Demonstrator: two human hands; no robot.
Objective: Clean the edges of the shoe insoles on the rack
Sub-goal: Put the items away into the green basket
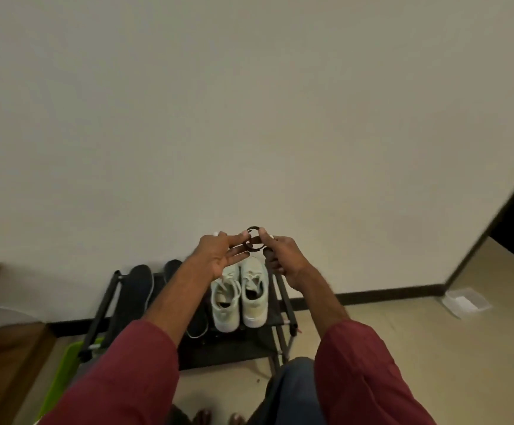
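Note:
A low black shoe rack [289, 305] stands against the wall. On its top shelf lie two dark insoles [140, 286] at the left and a pair of white sneakers [240, 296] at the right. Both hands are raised above the sneakers. My left hand [219, 256] and my right hand [283, 256] pinch small dark rings [253, 239] between their fingertips. How the rings join is too small to tell. A second insole [171, 268] is partly hidden behind my left forearm.
A plain wall fills the upper view, with a dark skirting board [387, 294] along the floor. A green object [62, 369] leans at the rack's left. Wooden furniture [1, 357] is at the far left. White packaging [464, 302] lies on the floor right.

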